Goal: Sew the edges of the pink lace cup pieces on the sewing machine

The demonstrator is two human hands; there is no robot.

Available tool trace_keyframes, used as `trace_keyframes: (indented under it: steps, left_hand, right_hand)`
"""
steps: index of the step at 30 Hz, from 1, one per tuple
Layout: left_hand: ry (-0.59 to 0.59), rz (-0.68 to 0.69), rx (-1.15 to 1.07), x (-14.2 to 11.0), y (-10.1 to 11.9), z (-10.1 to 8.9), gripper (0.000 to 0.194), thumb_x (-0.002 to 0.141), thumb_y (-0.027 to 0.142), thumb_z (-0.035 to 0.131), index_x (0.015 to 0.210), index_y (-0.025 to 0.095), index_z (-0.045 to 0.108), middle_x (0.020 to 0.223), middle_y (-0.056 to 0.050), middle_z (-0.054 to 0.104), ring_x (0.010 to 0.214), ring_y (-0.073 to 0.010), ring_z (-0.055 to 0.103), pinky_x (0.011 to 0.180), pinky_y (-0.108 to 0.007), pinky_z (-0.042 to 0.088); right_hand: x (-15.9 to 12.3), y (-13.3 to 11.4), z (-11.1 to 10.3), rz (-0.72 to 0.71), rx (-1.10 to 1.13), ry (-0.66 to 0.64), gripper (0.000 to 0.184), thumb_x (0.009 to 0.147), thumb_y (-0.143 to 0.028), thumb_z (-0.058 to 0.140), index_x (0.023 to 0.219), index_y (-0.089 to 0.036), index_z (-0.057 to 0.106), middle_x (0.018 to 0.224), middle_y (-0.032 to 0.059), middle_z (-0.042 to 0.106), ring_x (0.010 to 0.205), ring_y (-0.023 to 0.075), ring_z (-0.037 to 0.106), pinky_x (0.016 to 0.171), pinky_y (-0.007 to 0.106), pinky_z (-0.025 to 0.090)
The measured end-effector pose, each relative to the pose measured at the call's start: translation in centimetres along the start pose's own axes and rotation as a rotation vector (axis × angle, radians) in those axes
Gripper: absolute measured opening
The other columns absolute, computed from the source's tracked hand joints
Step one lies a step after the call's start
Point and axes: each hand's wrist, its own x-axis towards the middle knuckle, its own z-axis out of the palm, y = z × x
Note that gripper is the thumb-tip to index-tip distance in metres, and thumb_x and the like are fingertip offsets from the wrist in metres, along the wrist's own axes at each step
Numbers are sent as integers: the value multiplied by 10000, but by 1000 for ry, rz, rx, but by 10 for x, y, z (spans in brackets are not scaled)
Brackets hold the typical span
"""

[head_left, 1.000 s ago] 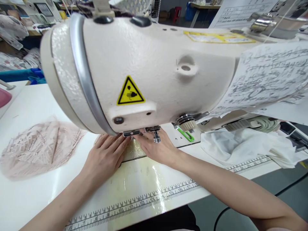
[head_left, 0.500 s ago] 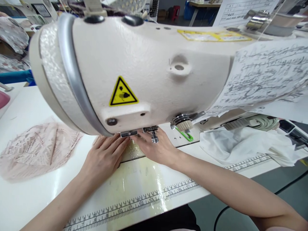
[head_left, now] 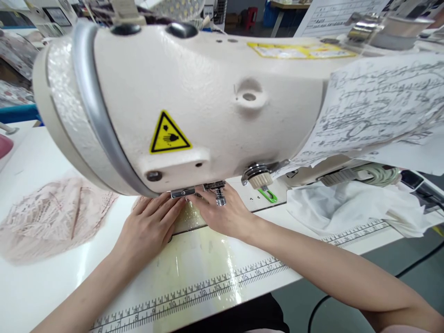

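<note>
My left hand [head_left: 147,226] lies flat on the machine bed, its fingers stretched forward with the tips under the head of a white sewing machine [head_left: 208,106]. A bit of pink lace fabric [head_left: 138,202] shows beside those fingers. To the right, my right hand [head_left: 222,213] also rests flat and open, fingers pointing in toward the left fingertips. The machine's metal parts cover some of its fingers. The needle and presser foot are hidden behind the head, and whatever lies under the fingertips is mostly out of sight.
A pink lace piece [head_left: 52,217] lies on the table at left. Right of my hands are a green-handled tool [head_left: 268,195] and white cloth [head_left: 340,208]. A printed ruler [head_left: 208,292] runs along the front edge. Handwritten paper [head_left: 374,106] hangs from the machine arm.
The view has shifted slightly, so the machine sits a little further left in the picture. Both hands keep nearly the same place and pose.
</note>
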Motion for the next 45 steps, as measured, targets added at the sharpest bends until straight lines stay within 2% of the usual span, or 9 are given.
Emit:
trace_keyframes:
  steps: [7, 13, 19, 25, 30, 34, 39, 45]
  left_hand:
    - [15, -15, -20, 1, 0, -1, 411, 930, 187, 473, 1334, 141, 528, 1191, -108, 677, 1111, -284, 627, 961, -475, 451]
    - [10, -24, -25, 1, 0, -1, 433, 934, 194, 463, 1365, 167, 498, 1211, -94, 669, 1112, -276, 627, 940, -459, 457]
    - [35, 8, 27, 4, 0, -2, 392, 939, 190, 446, 1309, 108, 542, 1188, -116, 678, 1064, -282, 649, 888, -454, 473]
    - [34, 7, 45, 4, 0, -2, 374, 941, 201, 431, 1281, 119, 564, 1196, -104, 675, 1060, -271, 652, 888, -445, 486]
    - [12, -12, 14, 2, 1, 0, 372, 939, 220, 448, 1268, 105, 576, 1214, -121, 664, 1065, -272, 648, 934, -460, 475]
    - [16, -18, -20, 3, 1, 0, 396, 932, 224, 468, 1302, 114, 554, 1223, -114, 660, 1077, -270, 639, 963, -468, 466]
    - [28, 1, 9, 5, 1, -1, 382, 938, 215, 457, 1279, 82, 567, 1220, -112, 663, 1061, -273, 638, 951, -457, 468]
    - [24, -1, 12, 4, 0, -2, 386, 938, 216, 446, 1279, 82, 565, 1228, -99, 660, 1053, -277, 635, 969, -454, 452]
  right_hand:
    - [1, 0, -5, 14, -28, -3, 331, 921, -122, 440, 1167, -215, 640, 1050, 48, 731, 1010, 201, 652, 1058, 457, 420]
    - [0, 0, 0, -8, -33, 66, 320, 906, -119, 477, 1168, -214, 635, 1090, 60, 718, 1059, 188, 630, 1090, 449, 389]
    - [-1, 0, 5, -17, -2, 91, 316, 894, -134, 533, 1184, -203, 635, 1024, 71, 734, 984, 200, 647, 1090, 459, 383]
    - [1, -1, 1, -15, 8, 83, 326, 886, -111, 514, 1168, -211, 643, 1061, 59, 726, 861, 190, 658, 1054, 448, 411]
    - [2, -2, -2, -15, 71, 84, 429, 848, -57, 509, 1237, -216, 598, 1172, 74, 680, 1020, 217, 616, 985, 443, 445]
    - [2, -3, -4, 23, 96, 19, 492, 867, -80, 505, 1333, -238, 528, 1257, 86, 633, 1055, 227, 595, 903, 410, 477]
    - [2, -5, -8, 28, 12, -97, 439, 920, -87, 386, 1319, -181, 542, 1302, 99, 609, 907, 212, 627, 770, 413, 512]
    - [2, -6, -9, 62, 25, -186, 474, 898, -89, 420, 1347, -208, 513, 1328, 85, 594, 919, 241, 631, 661, 399, 519]
